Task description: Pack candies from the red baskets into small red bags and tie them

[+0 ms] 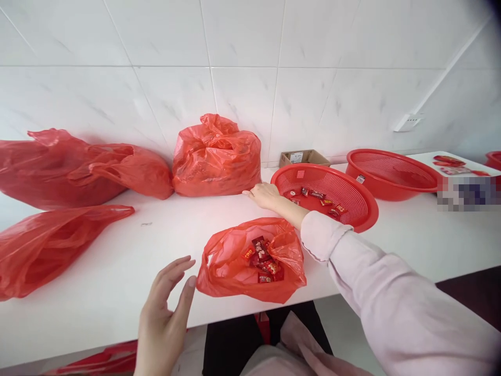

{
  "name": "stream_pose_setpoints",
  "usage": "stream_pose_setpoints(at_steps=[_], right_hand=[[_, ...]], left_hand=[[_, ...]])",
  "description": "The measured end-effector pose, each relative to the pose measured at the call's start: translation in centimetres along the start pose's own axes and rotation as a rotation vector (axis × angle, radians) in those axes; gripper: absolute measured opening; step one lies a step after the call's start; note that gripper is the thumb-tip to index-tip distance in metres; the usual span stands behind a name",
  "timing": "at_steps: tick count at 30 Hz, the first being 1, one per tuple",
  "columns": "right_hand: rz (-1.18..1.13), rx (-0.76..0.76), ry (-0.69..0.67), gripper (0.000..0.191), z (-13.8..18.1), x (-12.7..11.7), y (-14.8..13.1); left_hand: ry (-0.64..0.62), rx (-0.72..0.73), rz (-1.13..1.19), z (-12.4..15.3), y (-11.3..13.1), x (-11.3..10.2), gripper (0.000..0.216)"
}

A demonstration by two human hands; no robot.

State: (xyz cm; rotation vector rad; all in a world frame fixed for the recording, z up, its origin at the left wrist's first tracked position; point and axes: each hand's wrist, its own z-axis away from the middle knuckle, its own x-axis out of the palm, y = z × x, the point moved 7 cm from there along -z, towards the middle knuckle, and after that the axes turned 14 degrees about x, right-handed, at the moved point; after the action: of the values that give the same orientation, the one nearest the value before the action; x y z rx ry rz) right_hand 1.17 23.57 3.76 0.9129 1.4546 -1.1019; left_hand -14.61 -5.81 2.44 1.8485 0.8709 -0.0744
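An open red plastic bag (230, 290) lies on the white table in front of me, with several small red-wrapped snacks (260, 250) inside. My left hand (166, 297) is just left of this bag, its thumb and fingers apart and nothing between them. Beyond the bag, my right hand (263, 197) reaches forward, back upward and fingers stretched to the left. It is at the lower right corner of a full red bag (217, 162); whether it touches that bag I cannot tell. A red mesh basket (362, 209) beside my right forearm holds several wrapped snacks (319, 196).
A second red basket (391, 180) stands at the back right, near a white box (454, 162). Behind the first basket is a small cardboard box (309, 156). More red bags (62, 172) sit along the left. The tiled wall (242, 94) bounds the table's back.
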Motion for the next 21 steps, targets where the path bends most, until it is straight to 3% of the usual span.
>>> stream_pose_setpoints(at_steps=[3, 6, 9, 12, 14, 17, 19, 21], right_hand=[[0.015, -0.039, 0.025, 0.042, -0.2, -0.6, 0.1], [-0.006, -0.068, 0.068, 0.039, 2.0, -2.6, 0.1], [-0.031, -0.162, 0.076, 0.035, 7.8, -3.9, -0.1], [0.063, -0.370, 0.065, 0.031, 15.6, -3.1, 0.1], [0.220, -0.319, 0.025, 0.018, 19.0, -1.9, 2.2], [0.267, -0.161, -0.072, 0.011, 20.9, -1.9, 6.3], [0.074, -0.069, -0.049, 0.013, 20.7, -4.4, 8.2], [-0.235, 0.005, 0.081, 0.017, 19.9, -8.4, 9.5]], left_hand=[[-0.034, -0.068, -0.007, -0.4, -0.8, 1.2, 0.043], [-0.143, -0.155, -0.002, -0.5, -1.2, 2.6, 0.060], [-0.243, -0.249, 0.035, -0.5, -1.3, 3.4, 0.050], [-0.246, -0.279, 0.196, -0.3, -0.7, 3.5, 0.033], [-0.209, -0.293, 0.329, 0.0, -0.4, 3.3, 0.030], [-0.169, -0.315, 0.509, 0.3, -0.2, 3.0, 0.026], [-0.125, -0.283, 0.606, -0.4, 0.3, 2.7, 0.023], [-0.043, -0.183, 0.670, -2.0, 1.5, 1.9, 0.019]])
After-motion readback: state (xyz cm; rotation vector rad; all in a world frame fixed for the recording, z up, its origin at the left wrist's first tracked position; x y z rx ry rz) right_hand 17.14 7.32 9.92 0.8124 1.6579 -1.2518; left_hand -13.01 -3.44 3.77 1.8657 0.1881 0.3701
